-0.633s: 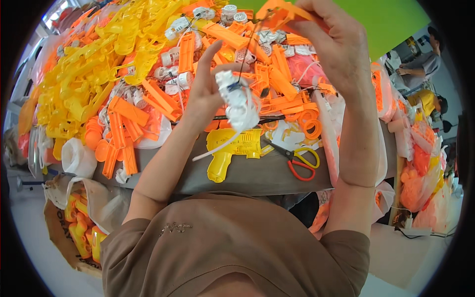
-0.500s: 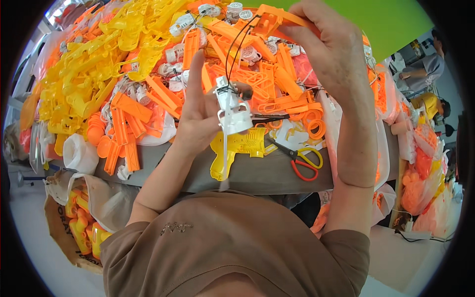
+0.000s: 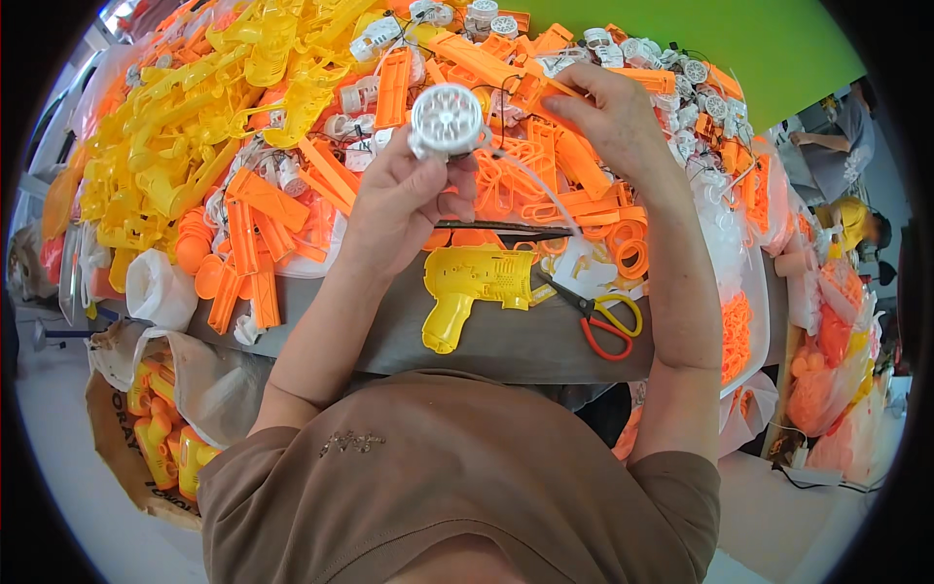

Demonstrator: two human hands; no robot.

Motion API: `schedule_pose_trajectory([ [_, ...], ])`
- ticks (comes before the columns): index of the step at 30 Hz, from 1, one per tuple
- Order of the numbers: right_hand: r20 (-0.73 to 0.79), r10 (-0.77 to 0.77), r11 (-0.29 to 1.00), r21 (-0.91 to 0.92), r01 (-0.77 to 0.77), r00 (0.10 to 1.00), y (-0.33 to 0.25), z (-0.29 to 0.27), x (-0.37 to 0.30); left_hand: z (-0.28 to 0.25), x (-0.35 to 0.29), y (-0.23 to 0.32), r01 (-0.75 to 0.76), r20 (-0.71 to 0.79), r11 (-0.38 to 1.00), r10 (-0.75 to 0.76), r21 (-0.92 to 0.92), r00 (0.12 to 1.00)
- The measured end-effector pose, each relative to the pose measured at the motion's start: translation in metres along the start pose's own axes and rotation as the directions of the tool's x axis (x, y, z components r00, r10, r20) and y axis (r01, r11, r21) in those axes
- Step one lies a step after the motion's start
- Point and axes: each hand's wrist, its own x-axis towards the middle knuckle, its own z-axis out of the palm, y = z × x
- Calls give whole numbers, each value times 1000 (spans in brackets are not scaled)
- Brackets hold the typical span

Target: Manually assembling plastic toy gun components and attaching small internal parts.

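Observation:
My left hand (image 3: 404,200) is closed around a white plastic part whose round, spoked face (image 3: 447,119) points up at me. A thin translucent tube (image 3: 533,175) trails from that part down to the right. At the upper right my right hand (image 3: 615,122) pinches an orange plastic case (image 3: 531,88) between thumb and fingers. A thin black wire hangs between the case and the white part. Below the hands, a yellow gun-shaped half shell (image 3: 467,282) lies on the grey table edge. Scissors (image 3: 608,326) with one red and one yellow handle loop lie beside it.
Yellow shells (image 3: 161,175) are heaped at the left. Orange cases (image 3: 255,219), orange rings (image 3: 628,248) and white parts (image 3: 637,51) cover the back. A dark slender tool (image 3: 506,229) lies behind the half shell. A bag of yellow pieces (image 3: 161,443) stands at the lower left.
The white part has turned so its round face points up, and my left fingers have closed on it. My right hand has come lower with the orange case, and the tube now swings right.

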Motion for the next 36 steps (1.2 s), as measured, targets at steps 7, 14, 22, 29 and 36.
schedule_pose_trajectory([
  [7, 32, -54, 989, -137, 58, 998, 24, 21, 7, 10, 20, 3, 112, -193, 992, -99, 55, 976],
  [14, -1, -60, 925, -377, 56, 998, 39, 49, -3, -15, 44, 8, 128, -127, 991, -124, 26, 984],
  [22, -103, 64, 968, 247, -37, 993, -18, 49, -46, -12, 49, 5, 177, -189, 984, -177, -18, 966],
  [29, -132, 68, 970, 239, -34, 989, -29, 66, -68, -10, 49, 1, 161, -203, 977, -131, 139, 970],
  [36, -51, -123, 934, 331, 133, 991, -53, 95, -97, 8, 33, 3, 252, -306, 968, -246, -21, 920],
])
